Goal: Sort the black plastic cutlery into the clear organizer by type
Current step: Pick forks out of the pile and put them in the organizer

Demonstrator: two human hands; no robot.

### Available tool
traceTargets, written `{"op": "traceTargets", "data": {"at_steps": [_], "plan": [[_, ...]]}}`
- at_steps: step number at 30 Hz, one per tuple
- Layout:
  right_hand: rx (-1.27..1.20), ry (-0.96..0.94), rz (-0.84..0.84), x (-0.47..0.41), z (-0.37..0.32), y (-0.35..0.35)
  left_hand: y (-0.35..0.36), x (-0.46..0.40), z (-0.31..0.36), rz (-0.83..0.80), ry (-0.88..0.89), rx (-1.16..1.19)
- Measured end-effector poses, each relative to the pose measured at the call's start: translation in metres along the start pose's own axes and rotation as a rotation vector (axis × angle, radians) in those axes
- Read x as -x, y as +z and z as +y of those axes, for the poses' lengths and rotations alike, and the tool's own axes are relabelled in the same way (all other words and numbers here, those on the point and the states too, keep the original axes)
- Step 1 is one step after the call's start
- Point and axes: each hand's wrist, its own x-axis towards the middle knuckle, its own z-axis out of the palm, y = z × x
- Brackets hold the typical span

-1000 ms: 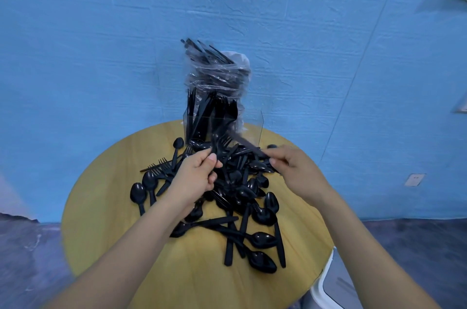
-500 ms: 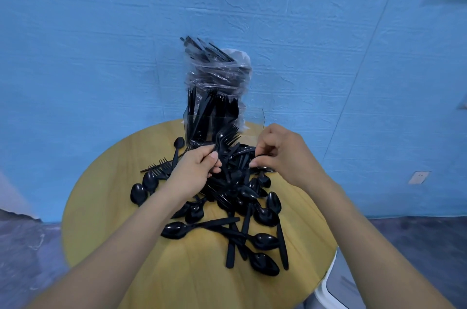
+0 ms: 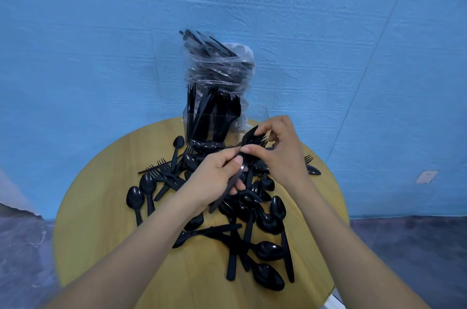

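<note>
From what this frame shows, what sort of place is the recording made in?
Probably a staged recording corner rather than a kitchen: a small round wooden table stands against a wrinkled blue backdrop wall, with a wall socket low on the right and grey flooring.

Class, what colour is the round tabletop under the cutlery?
Light yellowish wood grain; the tabletop shows only in the head view.

The left hand (image 3: 217, 177) and right hand (image 3: 280, 154) cover the middle of the cutlery pile (image 3: 242, 210), the bunch of forks (image 3: 255, 140) they hold is blurred, the desk (image 3: 106, 220) runs off the bottom edge, and the organizer's (image 3: 214, 124) dividers cannot be made out.
</note>
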Motion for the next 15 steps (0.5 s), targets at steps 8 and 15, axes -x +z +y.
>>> {"op": "traceTargets", "data": {"at_steps": [8, 15], "plan": [[-0.192, 0.161, -0.169, -0.009, 0.019, 0.006, -0.001, -0.013, -0.002, -0.076, -0.01, 0.156], [-0.148, 0.164, -0.095, -0.031, 0.031, 0.015, -0.008, -0.04, -0.014, -0.13, 0.034, -0.065]]}}
